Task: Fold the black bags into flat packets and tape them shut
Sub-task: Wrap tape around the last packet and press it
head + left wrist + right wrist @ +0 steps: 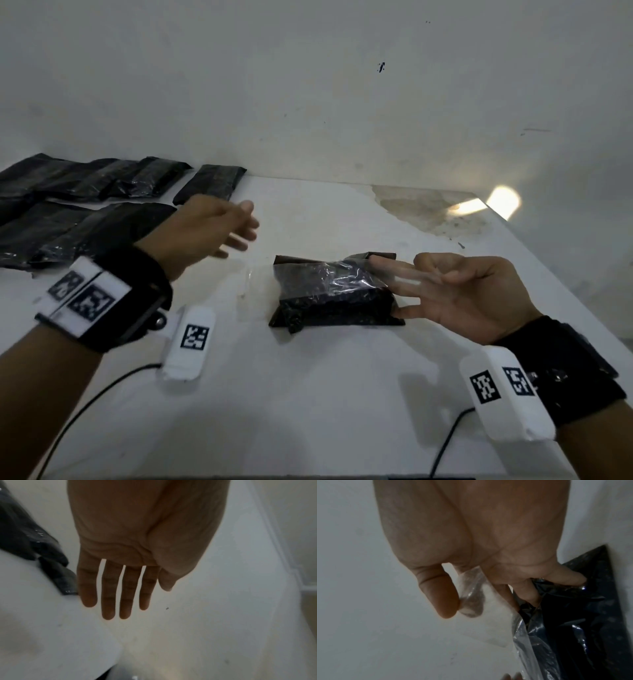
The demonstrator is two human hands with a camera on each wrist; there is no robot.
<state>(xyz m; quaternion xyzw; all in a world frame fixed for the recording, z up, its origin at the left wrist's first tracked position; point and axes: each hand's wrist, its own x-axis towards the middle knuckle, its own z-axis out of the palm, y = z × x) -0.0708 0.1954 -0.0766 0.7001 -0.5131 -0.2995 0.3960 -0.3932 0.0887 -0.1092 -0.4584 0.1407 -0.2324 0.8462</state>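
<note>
Your right hand (462, 298) pinches clear tape (471, 588), its other fingertips (580, 580) touching the near end of the folded black packet (329, 298). The packet's long axis runs toward your left hand (202, 233), spread empty, farther off.

Near centre of the surface (325, 394): folded packet (325, 305), tape (346, 279) across it. Far left: pile of packets (75, 209), single packet (209, 183) just right of it. Left hand (202, 229) between pile and folded packet; right hand (462, 291) at folded packet's right end, pinching the tape.
</note>
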